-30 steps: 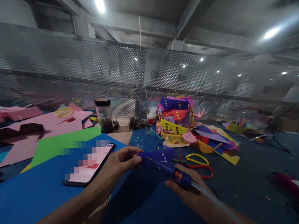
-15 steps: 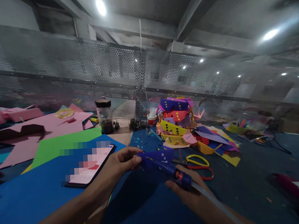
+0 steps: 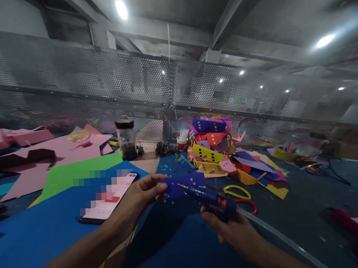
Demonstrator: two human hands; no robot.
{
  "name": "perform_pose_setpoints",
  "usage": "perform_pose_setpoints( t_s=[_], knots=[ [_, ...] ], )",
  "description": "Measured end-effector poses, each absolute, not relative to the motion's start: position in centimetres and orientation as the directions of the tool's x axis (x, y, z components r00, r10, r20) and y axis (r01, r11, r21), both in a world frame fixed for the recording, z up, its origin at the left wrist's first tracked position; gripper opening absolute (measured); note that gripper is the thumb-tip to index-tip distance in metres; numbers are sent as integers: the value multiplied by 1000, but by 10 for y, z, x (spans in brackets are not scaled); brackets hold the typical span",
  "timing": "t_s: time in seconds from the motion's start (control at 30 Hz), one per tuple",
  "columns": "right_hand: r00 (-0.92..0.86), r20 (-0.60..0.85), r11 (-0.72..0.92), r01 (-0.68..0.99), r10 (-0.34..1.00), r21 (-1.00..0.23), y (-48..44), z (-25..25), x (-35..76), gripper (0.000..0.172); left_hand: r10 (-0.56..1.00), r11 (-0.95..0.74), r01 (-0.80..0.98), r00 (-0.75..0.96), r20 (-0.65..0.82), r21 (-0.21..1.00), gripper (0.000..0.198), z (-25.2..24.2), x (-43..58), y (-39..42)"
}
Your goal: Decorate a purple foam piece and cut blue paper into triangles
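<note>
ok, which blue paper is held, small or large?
The small violet-blue piece, pinched by the left hand; the large blue sheet lies under the phone.

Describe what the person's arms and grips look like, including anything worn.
The left grip and right grip are ungloved hands; no rings show, though some fingers are hidden. The left forearm and right forearm show no sleeves, watch or bracelet up to the picture's edge.
</note>
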State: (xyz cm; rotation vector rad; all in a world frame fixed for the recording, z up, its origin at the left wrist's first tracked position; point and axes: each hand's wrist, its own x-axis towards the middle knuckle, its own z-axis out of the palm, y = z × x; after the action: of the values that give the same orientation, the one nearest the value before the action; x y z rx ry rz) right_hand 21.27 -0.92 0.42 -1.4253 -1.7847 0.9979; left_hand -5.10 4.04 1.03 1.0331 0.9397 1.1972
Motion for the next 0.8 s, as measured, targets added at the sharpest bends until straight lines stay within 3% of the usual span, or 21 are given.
perform_pose_setpoints(
  t_s=[0.23,0.57,0.8],
  knots=[
    [-199,-22,89,529,980,-844,-6,1,213,56,998,53,-281,49,-41,958,36,15,-57,44],
    [-256,-45,102,532,966,-841,3,-9,210,46,1000,-23,-361,-26,15,932,36,20,-58,47],
    [-291,-161,68,642,943,-763,6,-4,211,46,995,-73,-408,-95,37,910,30,27,-60,47]
  ],
)
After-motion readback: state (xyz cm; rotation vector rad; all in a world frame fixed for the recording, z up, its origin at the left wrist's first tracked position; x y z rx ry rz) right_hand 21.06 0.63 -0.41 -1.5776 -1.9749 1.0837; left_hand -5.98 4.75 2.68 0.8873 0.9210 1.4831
